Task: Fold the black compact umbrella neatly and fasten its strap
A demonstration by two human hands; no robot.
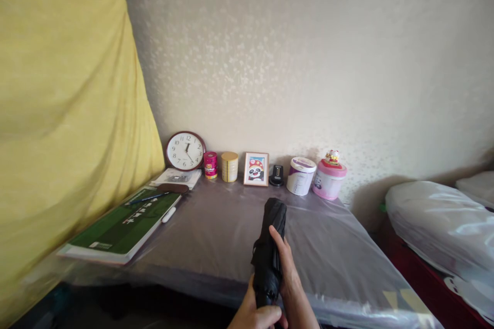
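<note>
A folded black umbrella (pixel 269 252) points away from me over the front of the table, its far end raised. My left hand (pixel 259 313) is wrapped around its near end, at the handle. Along the umbrella's right side lies my right hand (pixel 287 267), thumb or finger reaching up the dark fabric and the rest curled underneath. Some of the right hand's fingers are hidden behind the umbrella.
Against the wall stand a round clock (pixel 186 150), a pink tin (pixel 210 165), a yellow tin (pixel 230 167), a framed panda picture (pixel 256 169), and two tubs, white-purple (pixel 301 176) and pink (pixel 329 181). A green book (pixel 123 223) lies left, beside a yellow curtain (pixel 69 103).
</note>
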